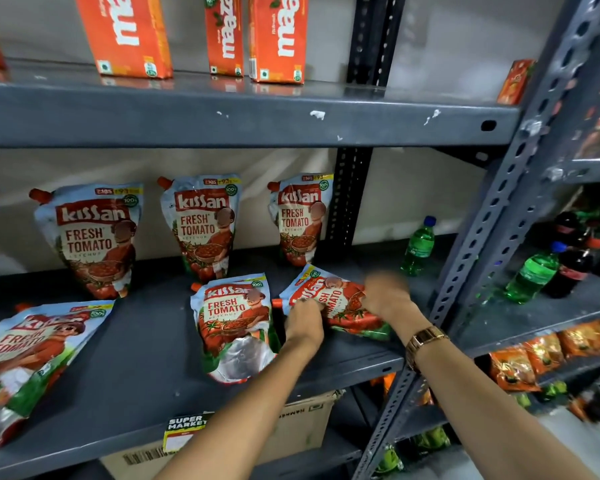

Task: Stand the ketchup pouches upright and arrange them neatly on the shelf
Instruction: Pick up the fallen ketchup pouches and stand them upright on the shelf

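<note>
Three Kissan ketchup pouches stand upright along the back of the grey shelf (146,344): a left pouch (90,240), a middle pouch (203,223) and a right pouch (300,216). Two more lie flat near the front: one in the middle (232,323), one at the far left (25,362). A further pouch (336,299) lies tilted on its side at the right. My left hand (303,322) grips its spout end and my right hand (387,294), blurred, grips its lower end.
Orange Maaza juice cartons (278,36) stand on the shelf above. A green bottle (418,247) stands at the back right of the ketchup shelf. A perforated metal upright (492,220) borders the right; beyond it are dark and green bottles (534,271). A cardboard box (302,427) sits below.
</note>
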`<state>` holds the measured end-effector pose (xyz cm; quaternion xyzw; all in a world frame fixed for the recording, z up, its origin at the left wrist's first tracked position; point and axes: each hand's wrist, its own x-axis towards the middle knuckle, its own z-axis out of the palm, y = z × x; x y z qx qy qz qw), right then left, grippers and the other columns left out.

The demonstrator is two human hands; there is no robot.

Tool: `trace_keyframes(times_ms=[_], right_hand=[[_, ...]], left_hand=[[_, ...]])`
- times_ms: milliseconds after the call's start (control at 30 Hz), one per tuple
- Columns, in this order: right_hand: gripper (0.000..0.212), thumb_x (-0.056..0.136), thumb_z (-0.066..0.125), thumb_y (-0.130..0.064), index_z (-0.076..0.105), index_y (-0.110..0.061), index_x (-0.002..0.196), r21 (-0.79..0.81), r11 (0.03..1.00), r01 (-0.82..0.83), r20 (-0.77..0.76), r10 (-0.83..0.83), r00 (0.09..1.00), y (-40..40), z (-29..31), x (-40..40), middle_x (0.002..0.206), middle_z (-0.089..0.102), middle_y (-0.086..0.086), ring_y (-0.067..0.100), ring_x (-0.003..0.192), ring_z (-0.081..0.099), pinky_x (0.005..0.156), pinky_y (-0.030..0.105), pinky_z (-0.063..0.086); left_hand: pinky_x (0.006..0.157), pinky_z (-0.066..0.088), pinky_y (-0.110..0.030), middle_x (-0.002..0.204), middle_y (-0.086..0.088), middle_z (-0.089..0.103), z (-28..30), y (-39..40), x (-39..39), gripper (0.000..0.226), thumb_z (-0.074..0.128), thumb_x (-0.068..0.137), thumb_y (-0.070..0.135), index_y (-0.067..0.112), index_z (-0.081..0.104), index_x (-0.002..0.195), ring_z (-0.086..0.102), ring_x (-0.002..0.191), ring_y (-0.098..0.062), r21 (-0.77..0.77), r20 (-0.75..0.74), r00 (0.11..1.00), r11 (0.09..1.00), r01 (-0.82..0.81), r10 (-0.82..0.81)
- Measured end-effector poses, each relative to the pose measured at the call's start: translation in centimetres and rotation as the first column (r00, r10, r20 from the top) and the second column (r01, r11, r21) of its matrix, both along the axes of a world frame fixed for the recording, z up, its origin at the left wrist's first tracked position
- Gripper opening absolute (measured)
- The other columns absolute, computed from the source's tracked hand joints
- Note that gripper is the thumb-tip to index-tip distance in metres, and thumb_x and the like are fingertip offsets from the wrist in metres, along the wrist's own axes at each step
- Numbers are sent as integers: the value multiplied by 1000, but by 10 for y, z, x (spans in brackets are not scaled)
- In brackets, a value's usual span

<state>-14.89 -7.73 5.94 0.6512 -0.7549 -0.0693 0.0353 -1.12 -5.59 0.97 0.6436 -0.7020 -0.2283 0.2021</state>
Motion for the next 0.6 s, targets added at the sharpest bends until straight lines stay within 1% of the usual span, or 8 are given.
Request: trace_keyframes(times_ms=[167,233,300,333,400,467,533,600], right_hand=[[37,85,54,-18,52,-3,119,17,998,68,141,-70,988,6,7,3,127,56,18,33,116,54,91,37,47],[37,81,58,-17,55,-3,115,25,995,92,223,-96,970,8,7,2,122,59,17,31,111,57,84,32,48],[34,77,64,-18,60,-2,106,53,989,141,326,-151,933,9,4,-1,110,65,15,29,100,62,76,29,47],[32,76,66,-19,62,-2,102,75,983,170,386,-186,904,9,1,-4,105,67,14,28,93,64,73,28,47],[29,76,67,-20,62,-2,97,131,967,219,511,-255,821,8,-7,-8,98,67,14,25,81,61,68,25,45],[27,78,64,-21,58,-5,99,185,955,233,604,-298,739,8,-14,-9,92,62,10,22,76,57,61,24,43],[21,81,61,-21,53,-8,95,235,940,249,662,-342,667,8,-18,-9,86,58,7,17,70,54,50,23,37],[15,83,59,-18,50,-8,91,280,922,267,707,-386,593,6,-20,-7,81,57,6,18,69,56,52,26,40]], left_hand=[[101,42,-42,129,-24,57,4,-12,6,36,37,91,4,1,60,118,53,119,-38,65,-111,988,993,-102,108],[100,44,-42,127,-23,58,0,-14,9,38,36,90,0,2,62,116,55,116,-37,72,-150,977,987,-143,153],[97,46,-39,124,-22,61,-3,-14,11,41,36,86,-7,3,64,114,58,113,-36,53,-181,964,980,-191,197],[96,48,-38,123,-22,62,-4,-13,11,41,38,85,-9,3,64,114,59,111,-35,52,-228,947,974,-221,227],[96,49,-39,121,-22,60,-7,-12,9,39,46,82,-9,2,59,117,58,110,-34,35,-305,912,960,-278,275],[95,47,-40,121,-23,57,-8,-9,5,38,53,81,-2,-2,53,119,55,112,-36,95,-377,852,931,-353,362],[91,49,-41,121,-26,57,-6,-6,2,37,53,83,5,-6,50,118,56,111,-38,272,-467,732,868,-416,496],[89,53,-43,120,-25,59,-4,-3,-2,32,53,84,9,-5,53,114,58,107,-39,439,-550,598,811,-387,583]])
